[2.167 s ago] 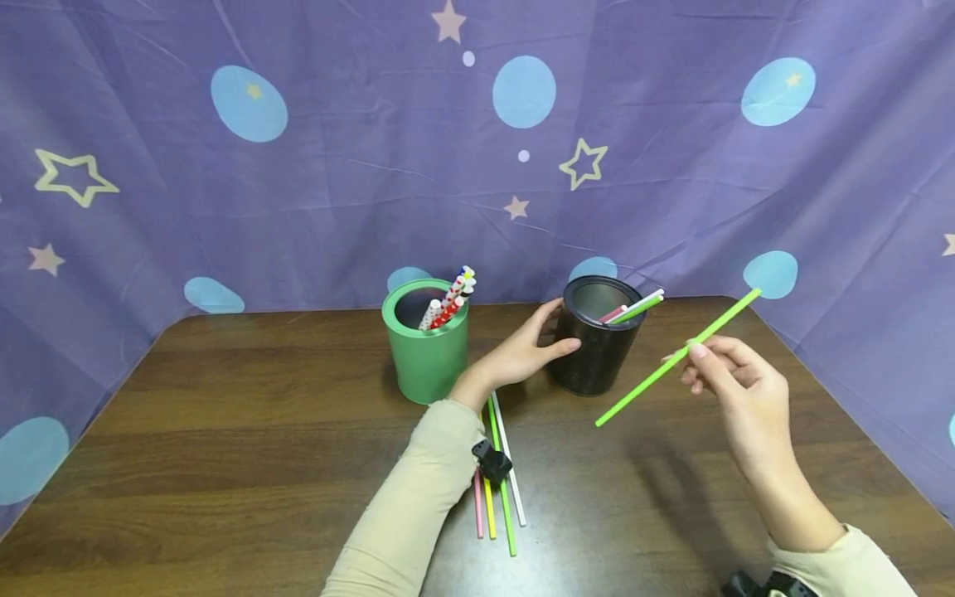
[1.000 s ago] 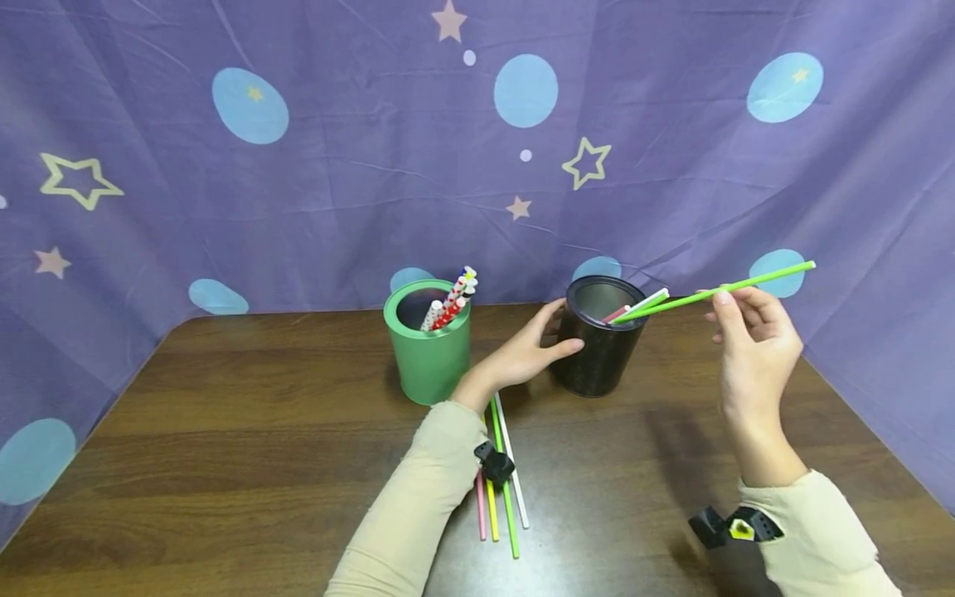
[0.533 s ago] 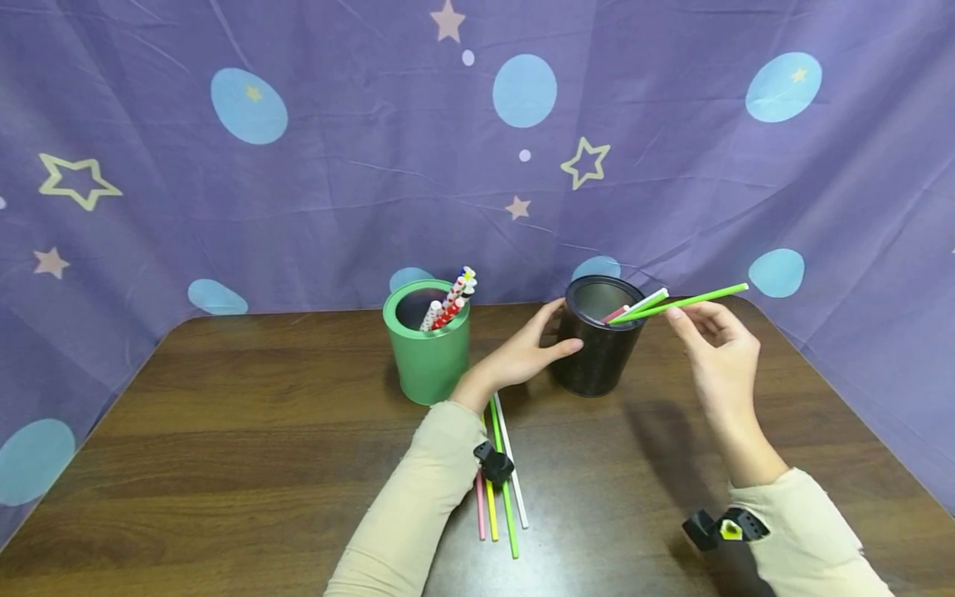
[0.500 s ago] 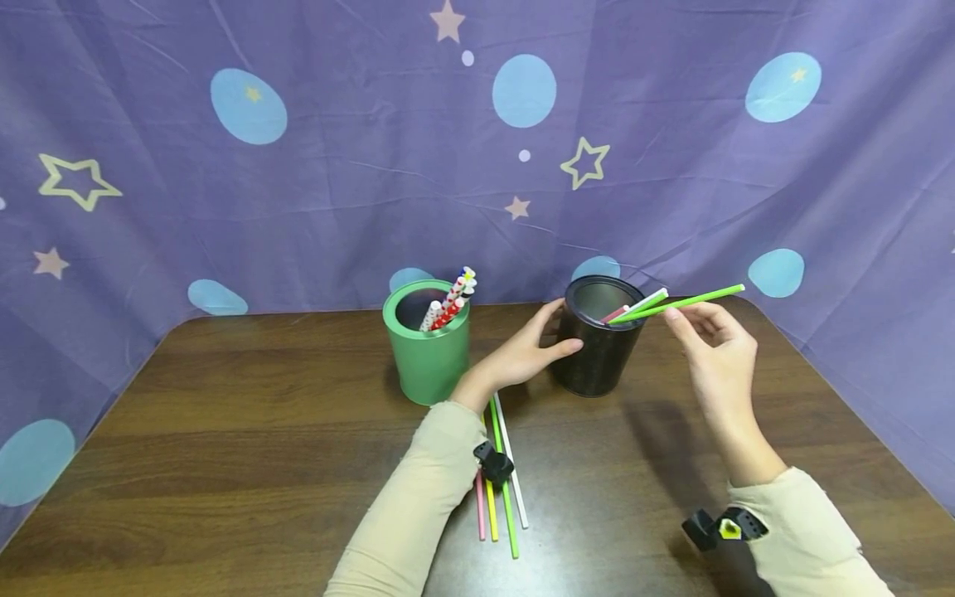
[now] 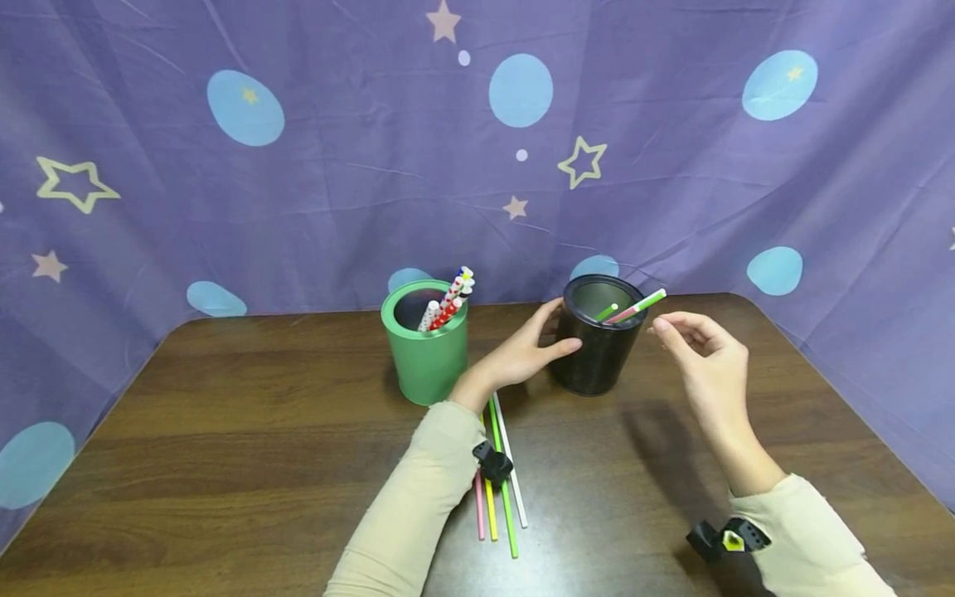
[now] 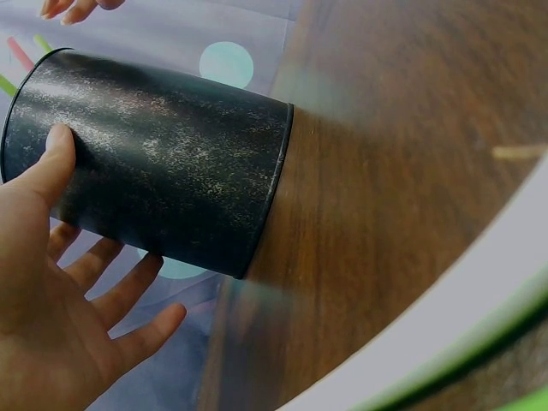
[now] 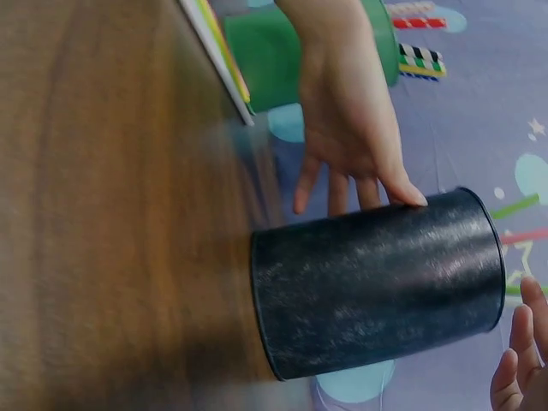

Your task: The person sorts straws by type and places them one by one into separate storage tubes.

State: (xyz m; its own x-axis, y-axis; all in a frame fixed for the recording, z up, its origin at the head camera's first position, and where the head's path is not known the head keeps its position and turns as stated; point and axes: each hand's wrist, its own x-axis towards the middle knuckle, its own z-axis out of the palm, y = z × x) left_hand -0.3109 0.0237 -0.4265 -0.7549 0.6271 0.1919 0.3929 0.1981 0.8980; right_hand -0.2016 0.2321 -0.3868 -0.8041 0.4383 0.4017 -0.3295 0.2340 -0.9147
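My left hand (image 5: 522,352) holds the black can (image 5: 597,356) by its left side, thumb across the front and fingers behind. Several plain straws stick out of the can's mouth, among them a short-showing green straw (image 5: 608,312) and a pink straw (image 5: 622,316). Just right of the rim is my right hand (image 5: 709,365), its fingers loosely bent and nothing between them. In the right wrist view its fingertips (image 7: 529,291) hover beside the can's open end. The can stands on the table in all three views.
Left of the black can stands a green can (image 5: 429,365) with several patterned straws (image 5: 450,303) leaning in it. Under my left wrist lie loose straws: pink, yellow, green (image 5: 509,518) and white (image 5: 518,497). A purple curtain (image 5: 336,207) hangs behind the wooden table (image 5: 261,464).
My right hand carried a green straw over to the black can, lowered its end to the rim and let go. The straw now sits inside. My left hand kept its hold.
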